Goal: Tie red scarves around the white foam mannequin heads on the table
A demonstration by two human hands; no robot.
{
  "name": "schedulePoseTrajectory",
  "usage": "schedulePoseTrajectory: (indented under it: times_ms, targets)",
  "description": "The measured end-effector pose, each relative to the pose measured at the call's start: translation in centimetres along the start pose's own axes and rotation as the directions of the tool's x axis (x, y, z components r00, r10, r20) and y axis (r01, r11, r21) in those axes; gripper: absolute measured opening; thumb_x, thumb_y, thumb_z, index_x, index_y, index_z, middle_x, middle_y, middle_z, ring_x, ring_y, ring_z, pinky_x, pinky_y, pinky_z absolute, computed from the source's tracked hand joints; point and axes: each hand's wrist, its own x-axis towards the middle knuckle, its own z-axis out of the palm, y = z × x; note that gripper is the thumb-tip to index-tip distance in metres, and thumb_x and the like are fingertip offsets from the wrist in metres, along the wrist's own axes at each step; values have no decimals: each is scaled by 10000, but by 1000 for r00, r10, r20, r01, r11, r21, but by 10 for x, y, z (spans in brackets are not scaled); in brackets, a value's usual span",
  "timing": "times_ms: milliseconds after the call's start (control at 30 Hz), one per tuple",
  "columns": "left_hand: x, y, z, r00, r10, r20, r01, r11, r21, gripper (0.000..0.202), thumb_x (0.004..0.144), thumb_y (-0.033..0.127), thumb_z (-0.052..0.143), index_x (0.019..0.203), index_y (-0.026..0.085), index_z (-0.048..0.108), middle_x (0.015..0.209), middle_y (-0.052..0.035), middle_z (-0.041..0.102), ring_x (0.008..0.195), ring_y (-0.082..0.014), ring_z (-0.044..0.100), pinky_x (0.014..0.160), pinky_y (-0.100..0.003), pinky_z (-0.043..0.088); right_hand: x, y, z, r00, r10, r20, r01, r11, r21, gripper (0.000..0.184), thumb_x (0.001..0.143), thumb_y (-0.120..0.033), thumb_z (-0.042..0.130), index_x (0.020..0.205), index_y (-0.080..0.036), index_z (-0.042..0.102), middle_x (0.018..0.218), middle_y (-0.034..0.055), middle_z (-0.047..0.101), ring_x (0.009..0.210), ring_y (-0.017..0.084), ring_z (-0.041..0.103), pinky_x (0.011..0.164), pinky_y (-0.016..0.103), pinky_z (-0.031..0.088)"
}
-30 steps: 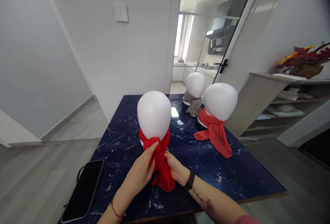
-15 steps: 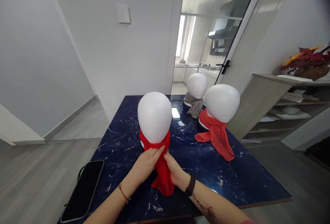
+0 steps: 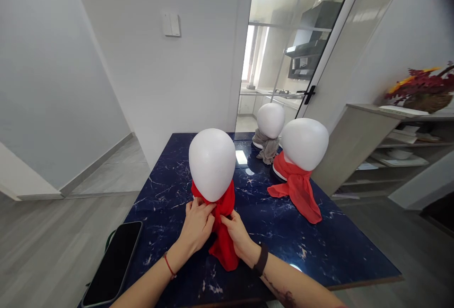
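Observation:
A white mannequin head (image 3: 212, 163) stands in front of me with a bright red scarf (image 3: 225, 246) wrapped round its neck, one end hanging down the front onto the table. My left hand (image 3: 196, 223) is closed on the scarf at the left of the neck, just under the chin; its fingertips are partly tucked in the folds. With thumb and fingers, my right hand (image 3: 238, 233) pinches the scarf on the right side, beside the hanging end. The back of the neck is hidden behind the head.
At the right, a second mannequin head (image 3: 305, 143) wears a lighter red scarf (image 3: 305, 199). Behind it, a smaller head (image 3: 271, 119) has a grey scarf (image 3: 268, 149). A phone (image 3: 113, 263) lies at the left edge of the dark blue marbled table (image 3: 283, 246). Shelves (image 3: 369, 147) stand right.
My left hand has shifted left and its fingers have curled into the scarf at the neck. My right hand stays close to the same place, its thumb now over the cloth.

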Motion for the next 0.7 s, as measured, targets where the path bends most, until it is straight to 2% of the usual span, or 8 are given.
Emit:
schedulePoseTrajectory:
  times_ms: [100,233,333,467,567,633,667,700]
  targets:
    - [0,1,-1,1000,-6,16,6,1000,20,282,834,162,392,943,218,646,969,-60,681,935,-253,465,830,-448,359,-1,-2,0,1000,6,-22,-6,999,35,361,589,-193,772,921,-180,631,893,35,712,746,166,649,711,278,497]
    - [2,-3,6,1000,-13,-3,13,998,69,235,835,152,396,858,199,625,911,-61,677,925,-253,455,831,-441,347,-1,-4,0,997,72,3,-72,994,78,374,593,-196,778,933,-188,621,826,14,714,650,150,642,653,270,497]
    - [4,-8,13,998,-35,-61,39,997,60,227,843,122,384,853,187,601,859,-58,651,900,-240,464,854,-440,354,2,-6,-1,989,147,23,-148,982,114,364,607,-206,777,933,-183,617,789,13,717,621,156,646,628,274,502]
    - [-1,-12,21,975,-109,-195,99,993,-60,200,866,165,413,991,191,567,862,-47,594,900,-223,492,894,-452,375,7,-7,-5,955,293,36,-295,937,188,299,662,-222,747,926,-149,627,785,40,723,652,166,666,676,284,517]
    - [-12,-12,29,918,-257,-302,159,936,-315,196,868,257,470,1053,205,507,992,-54,559,960,-215,515,909,-455,410,10,-6,-7,912,404,72,-410,886,218,208,736,-246,687,896,-121,638,745,52,719,646,158,670,703,271,516]
    - [-22,-9,35,836,-426,-346,221,838,-499,238,843,340,524,1034,207,476,1039,-61,519,976,-211,531,886,-439,455,12,-5,-8,898,432,87,-440,869,225,200,766,-257,661,904,-113,641,738,52,719,654,153,674,722,261,513]
    - [-27,-8,38,795,-509,-331,248,770,-588,270,824,371,550,1019,207,462,1041,-62,508,963,-207,547,858,-426,481,12,-6,-8,891,442,99,-453,862,228,208,775,-264,653,911,-108,641,743,54,720,666,154,677,731,259,512]
    - [-31,-6,40,776,-566,-279,267,695,-668,292,807,387,570,1004,207,451,1027,-59,511,935,-200,567,821,-408,506,13,-6,-8,886,449,115,-464,855,231,221,782,-274,647,920,-101,640,754,59,722,684,158,680,741,261,512]
